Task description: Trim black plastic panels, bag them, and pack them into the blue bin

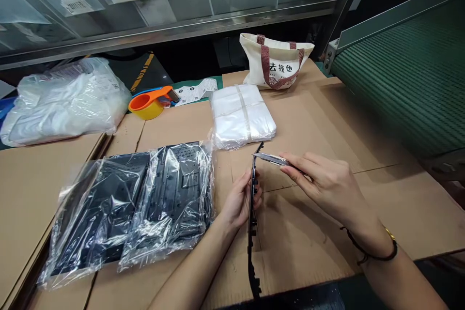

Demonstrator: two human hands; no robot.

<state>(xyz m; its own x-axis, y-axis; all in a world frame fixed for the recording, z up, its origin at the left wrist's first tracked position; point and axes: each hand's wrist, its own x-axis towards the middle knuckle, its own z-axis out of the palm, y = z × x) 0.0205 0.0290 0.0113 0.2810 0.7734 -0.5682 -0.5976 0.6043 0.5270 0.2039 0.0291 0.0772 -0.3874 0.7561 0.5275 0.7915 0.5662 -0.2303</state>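
My left hand (240, 201) holds a thin black plastic panel (251, 237) upright on its edge, seen edge-on, over the cardboard-covered table (319, 121). My right hand (327, 184) grips a small grey metal blade tool (271, 158), its tip touching the panel's upper edge. To the left lie two black plastic parts in clear bags (131, 203), side by side.
A banded stack of clear plastic bags (241, 114) lies behind the hands. Farther back stand a cream tote bag (274, 60), an orange tape dispenser (148, 102) and a heap of plastic wrapping (61, 101). A green conveyor belt (403, 72) runs at the right.
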